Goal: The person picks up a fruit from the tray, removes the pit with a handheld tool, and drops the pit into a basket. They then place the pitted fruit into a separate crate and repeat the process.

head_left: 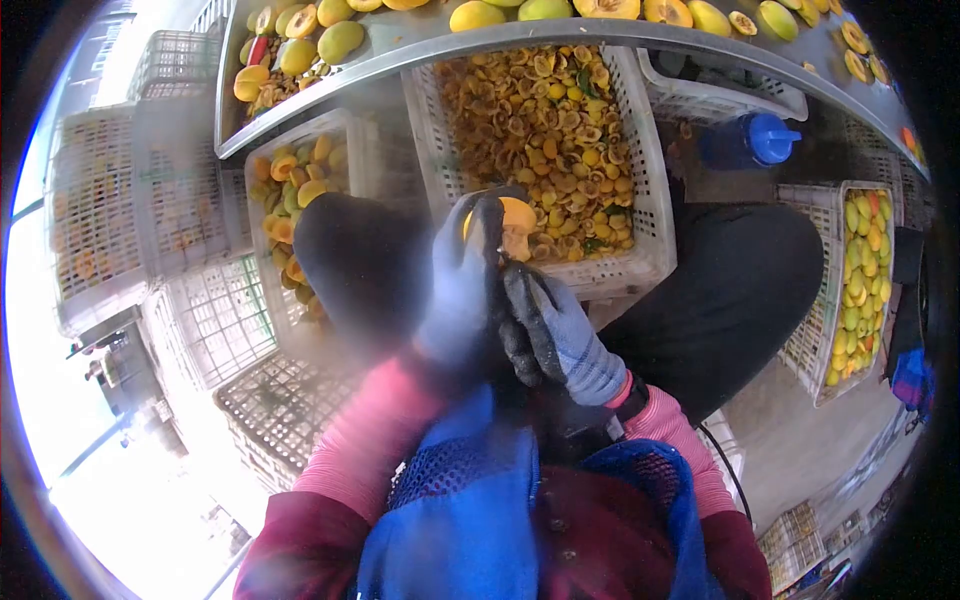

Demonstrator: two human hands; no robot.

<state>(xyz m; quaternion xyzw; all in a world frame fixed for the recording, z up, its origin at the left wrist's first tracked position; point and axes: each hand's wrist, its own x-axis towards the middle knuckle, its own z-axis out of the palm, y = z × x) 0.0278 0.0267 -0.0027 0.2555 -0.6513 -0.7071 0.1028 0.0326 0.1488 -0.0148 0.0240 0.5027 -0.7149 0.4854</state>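
Note:
My left hand (462, 262), in a light blue and black glove, is wrapped round a cut yellow-orange fruit (516, 222) above the near part of a large crate. Just below and to the right, my right hand (553, 330), gloved in grey-blue and black, is close against the left one with its fingers curled. What the right hand holds, if anything, is hidden. Beneath and beyond the hands, the large white crate (655, 190) holds many fruit halves and scraps.
A metal table (385, 50) with whole and halved fruits crosses the top. Fruit crates stand at left (345, 130) and right (818, 270). A blue jug (745, 140) is at upper right. Stacked crates (190, 190) rise at far left.

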